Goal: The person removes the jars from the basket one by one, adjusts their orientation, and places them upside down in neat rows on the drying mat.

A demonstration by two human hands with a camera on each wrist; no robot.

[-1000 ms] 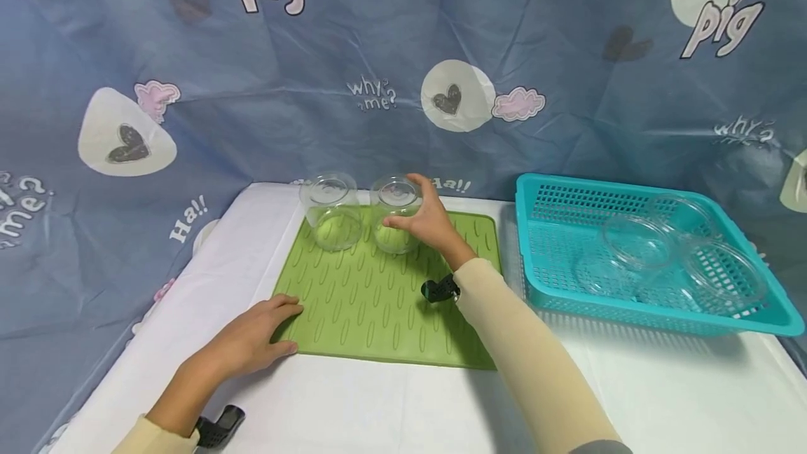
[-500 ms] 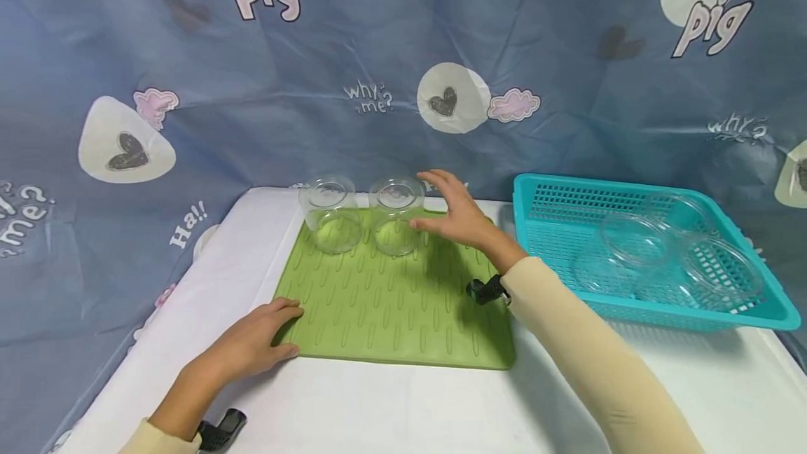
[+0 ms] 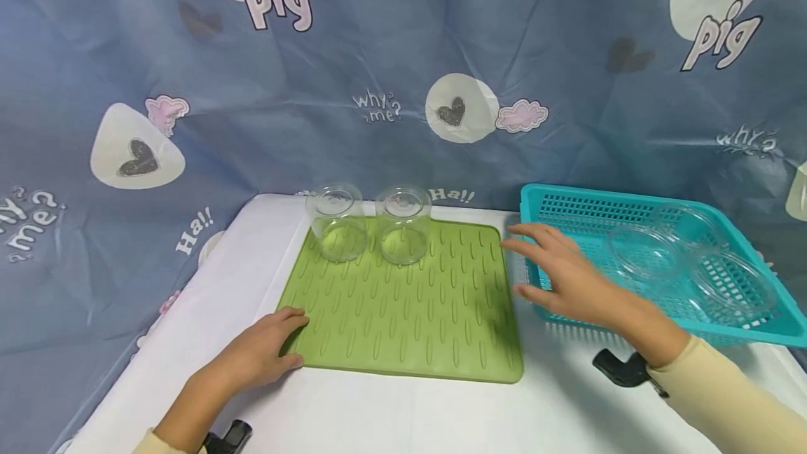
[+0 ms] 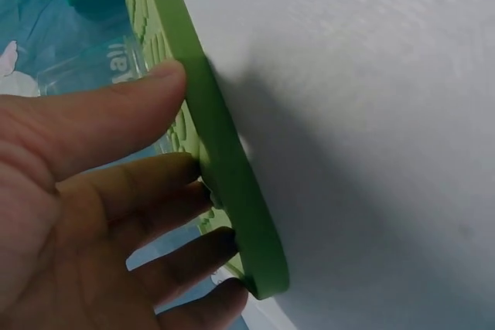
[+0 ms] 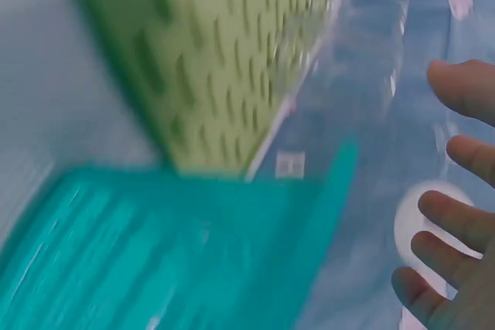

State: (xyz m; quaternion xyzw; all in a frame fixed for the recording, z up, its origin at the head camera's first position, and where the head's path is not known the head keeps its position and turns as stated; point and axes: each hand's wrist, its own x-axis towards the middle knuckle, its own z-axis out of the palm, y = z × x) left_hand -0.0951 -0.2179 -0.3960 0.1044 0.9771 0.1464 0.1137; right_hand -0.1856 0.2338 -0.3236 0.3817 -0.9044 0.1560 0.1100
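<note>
Two clear cups [image 3: 404, 230] atop green mat [image 3: 403, 328]

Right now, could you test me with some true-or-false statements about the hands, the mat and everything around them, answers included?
1. The left hand touches the edge of the green mat. True.
2. The right hand holds a clear container. False: its fingers are spread and hold nothing.
3. Two clear containers stand side by side on the green mat. True.
4. The teal basket stands on the green mat. False: it is to the right of the mat.
5. More clear containers lie in the teal basket. True.
6. The blue backdrop is plain. False: it has printed words and hearts.
</note>
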